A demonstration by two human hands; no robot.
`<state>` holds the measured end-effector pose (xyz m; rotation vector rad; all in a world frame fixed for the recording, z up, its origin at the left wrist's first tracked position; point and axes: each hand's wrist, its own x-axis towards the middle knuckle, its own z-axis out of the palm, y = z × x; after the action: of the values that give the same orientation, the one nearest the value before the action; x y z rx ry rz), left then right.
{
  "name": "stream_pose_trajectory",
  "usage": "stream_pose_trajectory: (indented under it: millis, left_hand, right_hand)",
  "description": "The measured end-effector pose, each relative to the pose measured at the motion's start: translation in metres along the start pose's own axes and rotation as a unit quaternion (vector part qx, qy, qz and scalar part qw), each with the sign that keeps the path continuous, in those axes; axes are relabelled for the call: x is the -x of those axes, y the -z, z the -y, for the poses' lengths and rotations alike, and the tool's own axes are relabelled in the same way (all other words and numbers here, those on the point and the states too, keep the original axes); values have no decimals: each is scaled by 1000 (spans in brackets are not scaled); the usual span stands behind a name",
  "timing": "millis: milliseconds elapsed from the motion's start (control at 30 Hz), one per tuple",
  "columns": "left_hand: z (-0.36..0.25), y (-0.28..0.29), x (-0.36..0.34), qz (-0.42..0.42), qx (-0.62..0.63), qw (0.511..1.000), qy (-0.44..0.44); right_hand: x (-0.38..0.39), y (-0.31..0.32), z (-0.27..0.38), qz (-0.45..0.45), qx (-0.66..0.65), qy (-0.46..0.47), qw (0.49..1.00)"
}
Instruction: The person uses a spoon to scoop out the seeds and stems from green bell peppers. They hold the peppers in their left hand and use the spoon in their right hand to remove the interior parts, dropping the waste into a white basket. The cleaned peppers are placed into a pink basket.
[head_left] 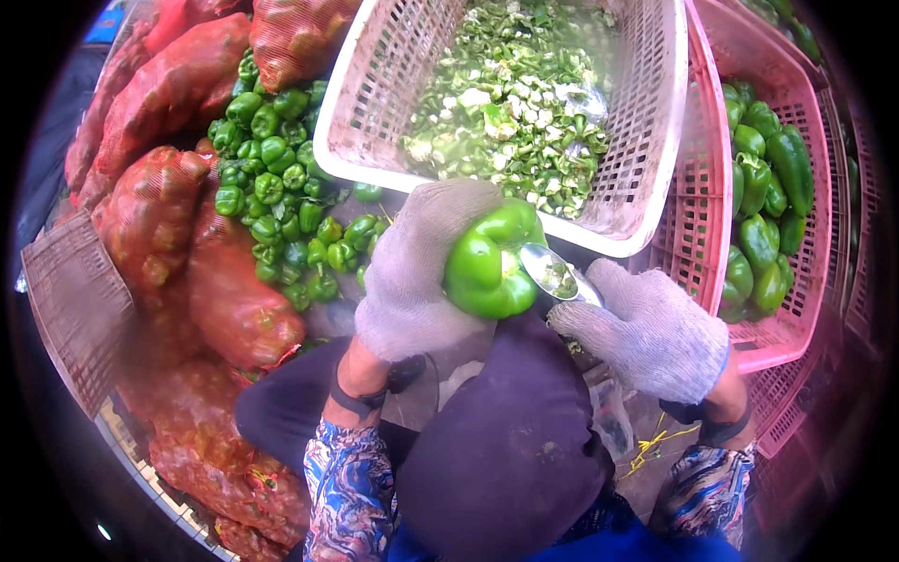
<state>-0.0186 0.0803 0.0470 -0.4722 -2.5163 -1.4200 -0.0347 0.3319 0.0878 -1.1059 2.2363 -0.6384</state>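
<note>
My gloved left hand (412, 267) is closed around a large green bell pepper (485, 272) at the centre, above my knee. My gloved right hand (651, 332) grips a shiny metal spoon-like tool (562, 273), its rounded end against the pepper's right side, with small green and pale bits in it. Just beyond them, a white plastic basket (655, 140) holds chopped pepper cores and scraps (506, 122).
Loose green peppers (267, 155) lie left of the basket, among red mesh sacks (239, 281) of produce and a tilted crate (75, 295). Pink crates (782, 347) on the right hold long green peppers (787, 164). Yellow string (646, 454) lies on the ground.
</note>
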Motion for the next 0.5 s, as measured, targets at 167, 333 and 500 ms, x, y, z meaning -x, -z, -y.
stream_pose_trajectory:
  millis: [167, 333, 500]
  left_hand:
    - [14, 0, 3, 23, -26, 999, -31]
    - [18, 5, -3, 29, -14, 998, -51]
    - [33, 11, -3, 32, 47, 998, -35]
  right_hand:
    - [-8, 19, 8, 62, 38, -9, 997]
    - [-32, 35, 15, 141, -82, -221, 961]
    - [-46, 36, 14, 105, -15, -187, 977]
